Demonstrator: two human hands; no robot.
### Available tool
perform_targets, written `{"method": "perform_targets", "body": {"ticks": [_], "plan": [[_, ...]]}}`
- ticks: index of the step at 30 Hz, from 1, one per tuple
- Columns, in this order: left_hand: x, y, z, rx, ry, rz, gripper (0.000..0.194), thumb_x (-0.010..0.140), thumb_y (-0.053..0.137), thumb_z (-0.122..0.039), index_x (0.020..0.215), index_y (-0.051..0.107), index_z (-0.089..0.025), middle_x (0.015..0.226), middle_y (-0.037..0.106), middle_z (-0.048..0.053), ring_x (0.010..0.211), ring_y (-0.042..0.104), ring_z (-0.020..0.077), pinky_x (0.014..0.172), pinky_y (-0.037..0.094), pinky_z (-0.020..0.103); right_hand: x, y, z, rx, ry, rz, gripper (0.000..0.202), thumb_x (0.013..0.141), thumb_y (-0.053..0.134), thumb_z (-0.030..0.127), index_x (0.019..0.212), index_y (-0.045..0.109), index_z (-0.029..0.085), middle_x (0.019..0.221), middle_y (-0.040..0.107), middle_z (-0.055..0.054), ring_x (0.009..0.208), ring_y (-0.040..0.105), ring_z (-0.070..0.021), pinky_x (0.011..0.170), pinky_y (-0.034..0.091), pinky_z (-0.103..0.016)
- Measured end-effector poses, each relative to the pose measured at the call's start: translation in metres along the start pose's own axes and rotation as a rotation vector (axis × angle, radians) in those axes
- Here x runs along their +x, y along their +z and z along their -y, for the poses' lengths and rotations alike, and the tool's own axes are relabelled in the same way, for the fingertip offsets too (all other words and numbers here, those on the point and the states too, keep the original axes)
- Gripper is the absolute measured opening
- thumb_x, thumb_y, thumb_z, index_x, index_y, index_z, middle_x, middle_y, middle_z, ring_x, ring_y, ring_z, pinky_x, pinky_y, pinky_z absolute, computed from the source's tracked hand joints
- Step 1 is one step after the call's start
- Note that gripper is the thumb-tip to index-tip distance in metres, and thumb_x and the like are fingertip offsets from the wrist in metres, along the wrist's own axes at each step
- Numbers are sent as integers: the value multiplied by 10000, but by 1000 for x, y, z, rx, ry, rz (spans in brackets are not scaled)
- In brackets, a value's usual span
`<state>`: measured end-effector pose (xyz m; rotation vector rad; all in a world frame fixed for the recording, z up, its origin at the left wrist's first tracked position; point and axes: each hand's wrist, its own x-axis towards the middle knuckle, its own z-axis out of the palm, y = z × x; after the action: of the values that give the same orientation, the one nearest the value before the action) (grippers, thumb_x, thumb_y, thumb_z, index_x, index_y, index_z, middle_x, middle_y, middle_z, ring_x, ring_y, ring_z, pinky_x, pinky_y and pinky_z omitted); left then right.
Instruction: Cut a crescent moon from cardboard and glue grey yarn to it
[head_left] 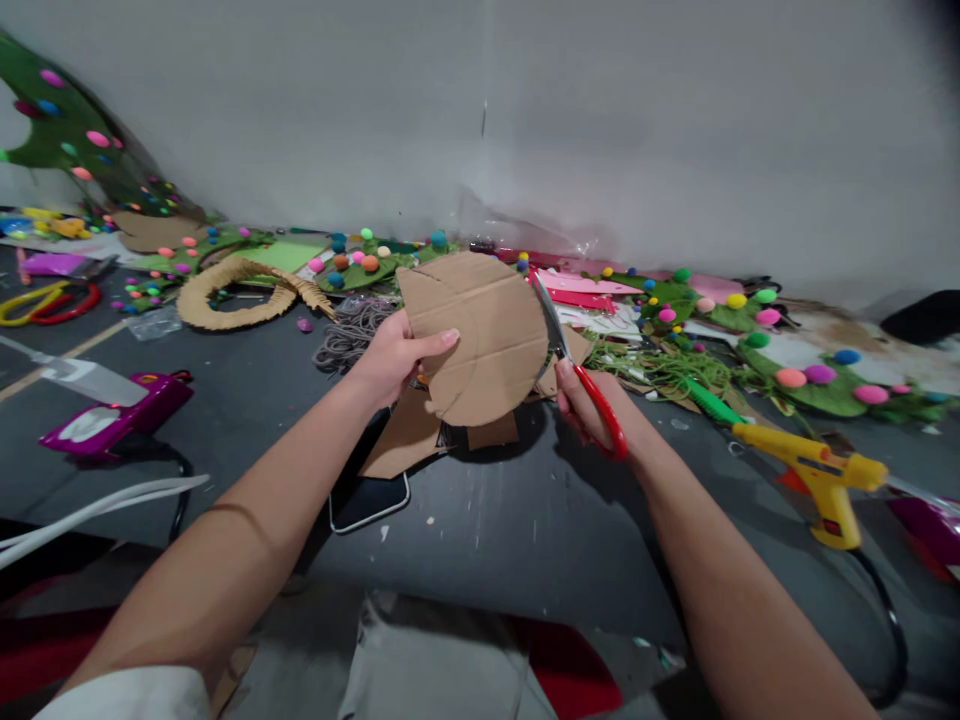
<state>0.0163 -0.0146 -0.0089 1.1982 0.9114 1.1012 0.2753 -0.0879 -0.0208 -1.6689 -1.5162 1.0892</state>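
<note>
Centrally, cardboard piece (495, 340): being held up above the table (480, 540), showing a rounded right side, crease lines and a faint curved line.
Left hand (397, 360): clamping on the left edge of the cardboard piece, its thumb lying on the face and its other fingers going behind.
Right hand (589, 405): closing around the handles of the red-handled scissors (606, 412).
Red-handled scissors: pointing up and away, their blades lying at the right edge of the cardboard piece; blade gap not showing clearly.
Cardboard scraps (405, 440): lying beneath the cardboard piece, one partly covering the phone (371, 505).
Gray yarn (356, 330): lying bunched just beyond the left hand.
Tan ring (240, 312): lying flat, farther left.
Purple tool (154, 400): resting at left, near white cables (112, 505).
Green strands (667, 365): sprawling to the right of the red-handled scissors.
Yellow glue gun (821, 470): lying on its side at right, a black cord trailing from its grip.
Green leaf shapes (829, 400): bearing colored pompoms, lining the back near the wall (480, 130).
</note>
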Motion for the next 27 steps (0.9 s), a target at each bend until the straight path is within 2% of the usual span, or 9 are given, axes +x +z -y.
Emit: {"method": "perform_targets", "body": {"ticks": [3,8,14,20,27], "plan": [[1,-2,1,-6,11,10,514,667,879,-293,1128,692,-161,1165,776,128,1133,721,345,918,626,439,-2,0,2,22,6,63,732,847,365,910,636,480,219,493,468,2,397,437,-109,377,356,-244],[3,-6,3,1,52,38,579,652,903,-313,1169,685,-168,1183,772,120,1132,720,340,903,626,423,-3,0,2,-9,-3,72,730,842,362,915,652,480,220,498,460,12,397,444,-113,386,359,-250],[5,-11,2,80,58,4,569,642,904,-329,1144,683,-181,1161,775,111,1058,740,340,825,638,415,-4,-4,3,-41,-42,109,732,852,352,909,673,498,214,518,494,7,407,466,-116,407,384,-260],[5,-12,2,70,58,55,579,675,895,-313,1190,670,-171,1200,761,132,1119,723,348,912,620,448,-3,-1,1,-34,2,101,729,860,335,905,648,465,220,489,465,17,401,467,-117,410,390,-259],[6,-12,5,32,66,117,602,675,893,-308,1204,662,-136,1217,754,153,1143,710,364,950,597,472,-1,2,-3,2,-22,101,704,872,363,886,644,458,226,485,458,21,393,463,-120,393,393,-261]]}}
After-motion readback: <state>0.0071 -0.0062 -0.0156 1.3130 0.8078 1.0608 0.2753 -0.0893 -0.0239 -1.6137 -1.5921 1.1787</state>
